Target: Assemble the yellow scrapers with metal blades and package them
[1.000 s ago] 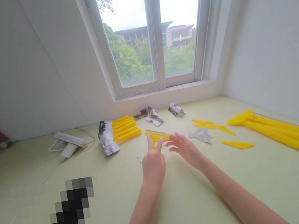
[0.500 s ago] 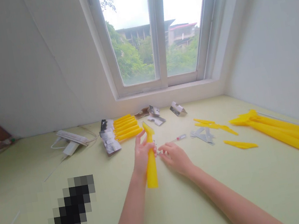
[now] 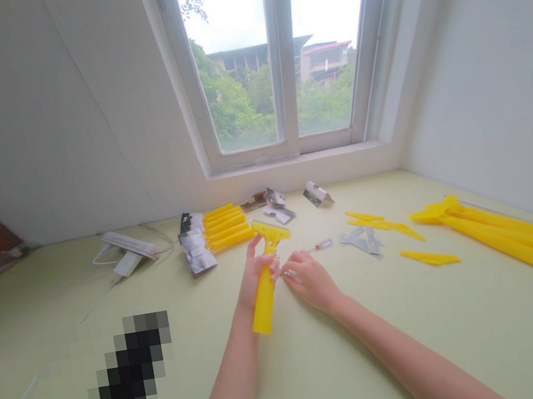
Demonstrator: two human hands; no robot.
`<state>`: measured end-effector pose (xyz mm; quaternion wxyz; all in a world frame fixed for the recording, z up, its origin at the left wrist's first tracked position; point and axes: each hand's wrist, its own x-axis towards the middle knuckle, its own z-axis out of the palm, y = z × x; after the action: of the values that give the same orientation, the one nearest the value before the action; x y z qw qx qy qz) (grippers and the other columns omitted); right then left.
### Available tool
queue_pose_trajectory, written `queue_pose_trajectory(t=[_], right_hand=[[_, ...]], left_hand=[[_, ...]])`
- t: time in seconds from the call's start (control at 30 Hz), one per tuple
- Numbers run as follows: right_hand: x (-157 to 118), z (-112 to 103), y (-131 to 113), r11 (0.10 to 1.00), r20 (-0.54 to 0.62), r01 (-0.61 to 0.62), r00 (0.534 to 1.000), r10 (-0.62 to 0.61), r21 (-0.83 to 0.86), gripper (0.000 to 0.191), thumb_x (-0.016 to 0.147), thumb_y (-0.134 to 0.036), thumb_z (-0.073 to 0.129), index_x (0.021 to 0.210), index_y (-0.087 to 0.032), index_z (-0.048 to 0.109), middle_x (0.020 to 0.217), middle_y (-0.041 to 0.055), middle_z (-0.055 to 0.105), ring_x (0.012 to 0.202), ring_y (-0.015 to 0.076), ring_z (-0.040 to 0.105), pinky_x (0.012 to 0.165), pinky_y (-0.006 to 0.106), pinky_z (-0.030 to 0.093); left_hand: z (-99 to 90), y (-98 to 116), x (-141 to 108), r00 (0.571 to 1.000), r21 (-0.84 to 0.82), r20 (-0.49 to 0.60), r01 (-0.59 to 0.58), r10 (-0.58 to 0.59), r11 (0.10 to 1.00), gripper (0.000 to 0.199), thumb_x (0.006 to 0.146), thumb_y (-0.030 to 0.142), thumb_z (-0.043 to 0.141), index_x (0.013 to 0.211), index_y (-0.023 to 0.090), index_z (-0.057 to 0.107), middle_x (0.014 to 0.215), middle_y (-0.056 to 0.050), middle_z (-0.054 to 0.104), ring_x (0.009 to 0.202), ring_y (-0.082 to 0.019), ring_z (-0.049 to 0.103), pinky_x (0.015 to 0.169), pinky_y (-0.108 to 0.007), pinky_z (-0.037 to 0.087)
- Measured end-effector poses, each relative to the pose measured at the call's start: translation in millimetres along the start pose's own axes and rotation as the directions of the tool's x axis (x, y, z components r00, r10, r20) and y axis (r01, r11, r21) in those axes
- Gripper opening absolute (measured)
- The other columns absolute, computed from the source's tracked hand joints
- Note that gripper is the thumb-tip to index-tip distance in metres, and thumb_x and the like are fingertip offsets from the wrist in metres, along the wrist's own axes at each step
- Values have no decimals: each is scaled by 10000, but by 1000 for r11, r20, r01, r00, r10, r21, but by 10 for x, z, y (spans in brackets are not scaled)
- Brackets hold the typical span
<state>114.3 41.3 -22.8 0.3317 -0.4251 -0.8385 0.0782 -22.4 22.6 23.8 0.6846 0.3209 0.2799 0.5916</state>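
My left hand point(image 3: 250, 286) is wrapped round the handle of a yellow scraper point(image 3: 265, 299), its wide flat head tilted away from me. Close beside it on the right, my right hand point(image 3: 314, 282) rests low over the table with fingertips pinched together. Small shiny metal pieces point(image 3: 287, 273), perhaps screws, show at those fingertips; whether one is held is too small to tell. Just beyond the right hand lies a screwdriver point(image 3: 323, 244) with a clear handle. Thin grey metal plates point(image 3: 365, 242) are piled right of it.
Several yellow scraper handles point(image 3: 225, 227) with printed cards point(image 3: 198, 253) lie at back left. Narrow yellow strips point(image 3: 428, 257) and longer yellow scrapers point(image 3: 499, 231) are on the right. Crumpled cards point(image 3: 317, 193) sit below the window. A power strip point(image 3: 128, 244) with cables is at left.
The scraper has turned in my left hand: its head now faces me more broadly and its lower end has swung left. My right fingers have drawn closer together over the small metal pieces.
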Motion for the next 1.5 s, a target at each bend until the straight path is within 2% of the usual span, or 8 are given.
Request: queue_pose_trajectory(t=[0.2, 0.3, 0.37, 0.43, 0.53, 0.8, 1.13, 1.5], right_hand=[[11, 23, -1, 1000, -1, 2, 1000, -2, 20, 121, 775, -145, 481, 716, -199, 572, 763, 32, 534, 788, 170, 475, 714, 290, 380], [38, -50, 39, 995, -93, -41, 994, 49, 94, 117, 783, -161, 469, 720, -194, 562, 780, 36, 549, 801, 173, 486, 745, 307, 380], [53, -143, 89, 983, -226, -119, 963, 149, 141, 127, 796, -203, 461, 729, -188, 567, 782, 46, 559, 801, 181, 494, 738, 319, 383], [57, -254, 143, 962, -352, -198, 901, 255, 190, 147, 798, -256, 465, 744, -179, 578, 768, 54, 565, 768, 185, 503, 697, 319, 393], [45, -402, 180, 939, -417, -224, 851, 319, 263, 177, 791, -305, 476, 758, -171, 587, 750, 54, 569, 701, 170, 505, 633, 300, 406], [29, -494, 89, 964, -424, -103, 883, 202, 246, 136, 794, -260, 484, 768, -198, 603, 770, 43, 569, 742, 177, 500, 667, 305, 416], [4, -545, 121, 1000, -379, 5, 925, 5, 26, 137, 800, -206, 484, 781, -208, 620, 778, 51, 555, 806, 190, 483, 735, 321, 422], [11, -528, 157, 999, -397, 47, 917, -46, -7, 131, 790, -183, 504, 765, -193, 632, 738, 47, 559, 769, 179, 479, 686, 308, 431]], left_hand=[[-27, -20, 10, 999, -55, 32, 10, -8, 998, 652, 644, 134, 542, 1218, 337, 309, 964, -15, 530, 471, 3, 380, 399, -102, 296], [-27, -33, 13, 998, -63, 58, 23, -19, 998, 654, 648, 121, 534, 1224, 323, 298, 964, -23, 531, 471, 5, 384, 402, -103, 295], [-21, -49, 19, 998, -39, 62, 26, -24, 999, 647, 642, 116, 537, 1213, 314, 306, 939, -21, 530, 470, 1, 389, 404, -110, 294], [-12, -74, 27, 998, 7, 54, 24, -25, 1000, 622, 633, 119, 546, 1187, 303, 333, 884, -7, 525, 467, -2, 391, 404, -116, 289], [13, -125, 33, 994, 92, 82, 63, -70, 994, 593, 618, 119, 558, 1152, 277, 354, 771, 22, 499, 456, -14, 402, 398, -128, 281], [87, -302, 11, 958, 194, 202, 164, -203, 967, 586, 626, 101, 502, 1168, 251, 337, 678, 38, 493, 452, -37, 435, 398, -143, 287], [120, -333, 8, 957, 285, 177, 175, -231, 942, 594, 610, 84, 488, 1164, 239, 341, 604, 61, 497, 409, -48, 432, 386, -160, 305], [104, -346, 24, 951, 304, 170, 200, -259, 931, 623, 596, 90, 493, 1177, 232, 317, 574, 63, 499, 413, -63, 443, 379, -160, 308]])
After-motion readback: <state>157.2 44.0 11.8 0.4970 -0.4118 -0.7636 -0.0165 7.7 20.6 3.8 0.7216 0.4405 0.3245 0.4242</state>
